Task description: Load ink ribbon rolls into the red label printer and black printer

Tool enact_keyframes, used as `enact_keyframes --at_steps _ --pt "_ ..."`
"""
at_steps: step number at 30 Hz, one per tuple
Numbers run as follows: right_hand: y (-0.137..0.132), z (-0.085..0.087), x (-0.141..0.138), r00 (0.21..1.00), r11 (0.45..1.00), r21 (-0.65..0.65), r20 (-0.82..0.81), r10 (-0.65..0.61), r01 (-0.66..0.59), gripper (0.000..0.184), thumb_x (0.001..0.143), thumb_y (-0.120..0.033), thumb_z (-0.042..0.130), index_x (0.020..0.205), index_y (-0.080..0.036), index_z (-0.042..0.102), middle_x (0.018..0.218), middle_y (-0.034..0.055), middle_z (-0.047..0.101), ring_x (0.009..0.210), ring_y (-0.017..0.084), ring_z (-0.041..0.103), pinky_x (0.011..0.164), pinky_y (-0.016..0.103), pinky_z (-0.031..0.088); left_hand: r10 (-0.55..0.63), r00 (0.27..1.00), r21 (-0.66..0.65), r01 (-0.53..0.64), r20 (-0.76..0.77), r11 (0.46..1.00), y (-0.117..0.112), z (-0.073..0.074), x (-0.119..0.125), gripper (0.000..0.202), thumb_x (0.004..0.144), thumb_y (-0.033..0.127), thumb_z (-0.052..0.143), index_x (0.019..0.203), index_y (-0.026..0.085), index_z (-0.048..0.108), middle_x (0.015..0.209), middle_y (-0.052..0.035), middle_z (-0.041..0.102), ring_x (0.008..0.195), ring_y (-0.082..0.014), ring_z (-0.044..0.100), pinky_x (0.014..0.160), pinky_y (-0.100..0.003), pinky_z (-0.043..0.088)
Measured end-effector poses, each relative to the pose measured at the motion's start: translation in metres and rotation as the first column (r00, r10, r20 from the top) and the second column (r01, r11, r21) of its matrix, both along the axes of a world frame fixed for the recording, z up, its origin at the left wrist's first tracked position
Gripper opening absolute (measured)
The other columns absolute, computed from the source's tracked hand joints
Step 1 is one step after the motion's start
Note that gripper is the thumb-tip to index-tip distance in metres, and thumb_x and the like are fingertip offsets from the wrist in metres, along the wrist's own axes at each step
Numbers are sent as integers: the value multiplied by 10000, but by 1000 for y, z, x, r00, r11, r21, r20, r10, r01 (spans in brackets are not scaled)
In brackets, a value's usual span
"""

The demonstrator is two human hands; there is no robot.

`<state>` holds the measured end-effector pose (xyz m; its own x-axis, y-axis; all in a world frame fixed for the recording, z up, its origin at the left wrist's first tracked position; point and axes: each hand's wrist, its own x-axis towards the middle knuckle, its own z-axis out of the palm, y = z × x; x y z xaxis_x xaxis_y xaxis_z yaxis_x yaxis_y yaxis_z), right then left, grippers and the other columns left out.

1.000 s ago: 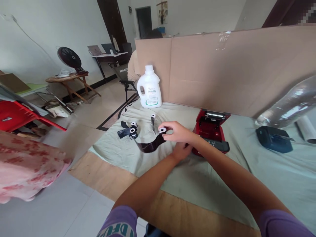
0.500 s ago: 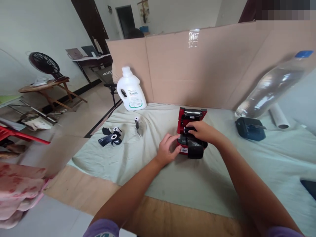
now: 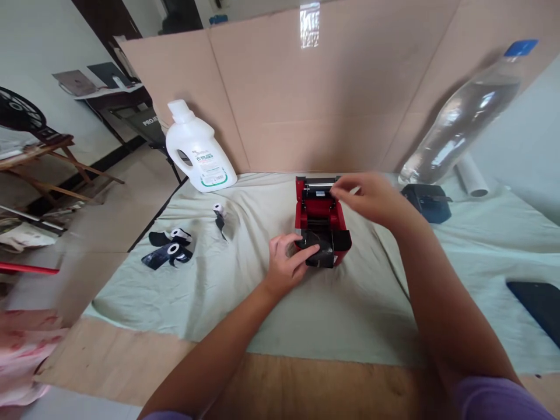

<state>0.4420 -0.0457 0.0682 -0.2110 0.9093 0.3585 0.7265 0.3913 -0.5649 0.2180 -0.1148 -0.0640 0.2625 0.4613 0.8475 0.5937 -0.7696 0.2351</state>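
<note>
A small red-and-black receipt printer [image 3: 345,251] stands on the cloth with its lid [image 3: 319,188] raised. A wide black paper strip [image 3: 324,239] comes out over its front; the roll inside is hardly visible. My left hand [image 3: 284,265] is closed at the printer's front left, its thumb lying across the strip and the other fingers at the side. At the lid's upper right edge is my right hand [image 3: 370,198], slightly blurred, thumb and fingertips brought together on the edge. The lid's right corner is hidden behind those fingers.
Several small paper rolls with black tails [image 3: 175,249] lie at the left. A white jug [image 3: 199,151] and a large clear bottle [image 3: 468,122] lean against the cardboard wall [image 3: 306,105]. A black device [image 3: 426,201], a white tube [image 3: 472,178] and a phone [image 3: 536,306] lie at the right.
My right hand has moved from the roll inside the printer up to the lid. My left thumb has shifted onto the black strip. The camera view has tilted down and right.
</note>
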Motion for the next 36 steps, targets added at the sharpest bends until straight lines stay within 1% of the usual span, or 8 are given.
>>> enact_keyframes --at_steps 2,4,8,11,19,23,29,36 --pt "10 -7 4 979 973 140 -111 -170 185 211 920 -355 558 932 -208 709 943 54 731 907 204 622 878 375 464 -4 1000 -4 4 -7 1000 0 -1 1 417 864 67 528 1131 304 744 1159 -90 542 1103 -230 487 971 -398 438" --pt "24 -20 3 943 968 79 -259 -211 239 185 911 -346 537 908 -213 666 944 53 716 930 208 611 896 397 459 -9 1000 -5 9 -20 1000 -1 -2 2 440 860 61 515 1136 315 746 1150 -88 552 1099 -228 490 969 -397 436" --pt "41 -48 -4 765 973 -198 -607 -216 117 179 877 -408 512 834 -249 580 875 10 674 858 197 614 790 367 487 -23 1000 27 23 -15 999 -2 0 3 423 866 65 519 1132 302 749 1143 -89 555 1084 -225 485 972 -398 431" --pt "24 -63 -6 647 979 -198 -742 -176 39 103 793 -344 533 774 -249 568 979 19 673 1010 229 616 870 397 482 -29 1000 53 30 -12 998 -3 3 2 368 880 88 543 1117 273 756 1153 -95 544 1083 -224 484 980 -393 433" --pt "-33 -112 6 682 994 -68 -732 7 -83 108 771 -247 611 837 -281 688 1504 -40 455 1457 285 359 1190 491 280 15 997 51 -11 -69 999 -3 1 0 348 905 147 554 1125 319 761 1143 -86 576 1087 -222 503 978 -388 460" --pt "-29 -115 3 630 990 -72 -777 20 -119 92 814 -274 616 882 -289 676 1530 -46 442 1437 283 409 1199 505 293 39 998 30 -38 -51 999 0 0 -2 333 924 159 545 1138 313 748 1172 -81 643 1059 -218 522 958 -375 458" --pt "-30 -114 -4 527 966 -188 -847 -67 -178 570 803 -271 611 1350 -393 508 1542 -40 470 1448 249 404 1217 504 300 78 997 -182 -78 -11 980 12 6 -10 491 958 523 535 1323 207 623 1287 -130 672 1075 -246 615 923 -381 450" --pt "-28 -123 -10 603 982 -119 -798 -8 -145 613 823 -368 560 1425 -343 444 1561 -7 459 1465 249 385 1231 472 297 57 995 -182 -70 -77 981 16 9 -11 510 933 524 514 1320 210 622 1217 -117 706 1050 -236 658 908 -361 419"
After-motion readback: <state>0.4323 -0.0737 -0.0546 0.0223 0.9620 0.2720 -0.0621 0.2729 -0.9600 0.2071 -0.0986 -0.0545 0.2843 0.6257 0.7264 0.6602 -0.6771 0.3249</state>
